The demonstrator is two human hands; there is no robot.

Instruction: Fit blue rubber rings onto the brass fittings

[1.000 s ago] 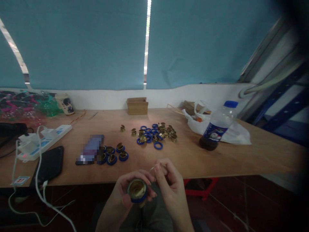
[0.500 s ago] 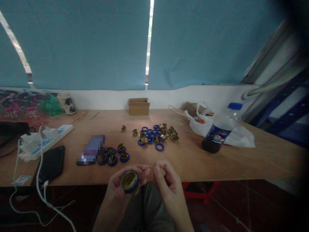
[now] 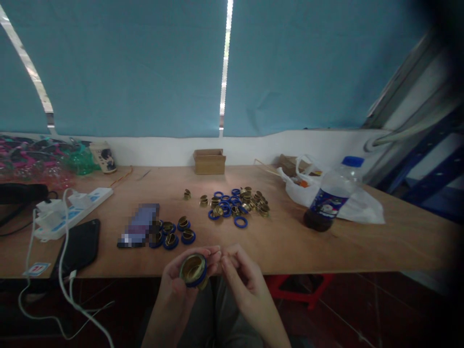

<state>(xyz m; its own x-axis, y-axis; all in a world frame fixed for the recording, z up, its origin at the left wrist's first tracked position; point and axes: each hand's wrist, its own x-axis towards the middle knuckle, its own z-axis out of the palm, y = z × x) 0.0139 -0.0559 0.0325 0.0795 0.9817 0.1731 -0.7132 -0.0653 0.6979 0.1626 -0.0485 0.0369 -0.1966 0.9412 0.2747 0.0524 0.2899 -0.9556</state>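
My left hand (image 3: 173, 293) is closed around a round brass cup (image 3: 193, 267) with a blue ring round its outside, its open mouth tilted toward me. My right hand (image 3: 243, 276) has thumb and fingers pinched together, touching or nearly touching my left fingertips. What lies in that pinch is too small to make out. Beyond my left hand, several brass pieces with blue rings (image 3: 170, 240) rest in a cluster. Farther back lies a pile of loose blue rings (image 3: 240, 222) and small brass pieces (image 3: 264, 209).
A phone (image 3: 139, 224) lies left of the cluster, near a black tablet-like slab (image 3: 80, 244) and a white power strip (image 3: 87, 204) with cables. A small cardboard box (image 3: 209, 164) stands at the back. A cola bottle (image 3: 328, 203) and a white plastic bag (image 3: 366, 207) are at right.
My right hand has moved left, closing the small gap to my left fingertips, where a thin strand-like thing showed before. The brass cup stays in my left hand. The view has shifted slightly.
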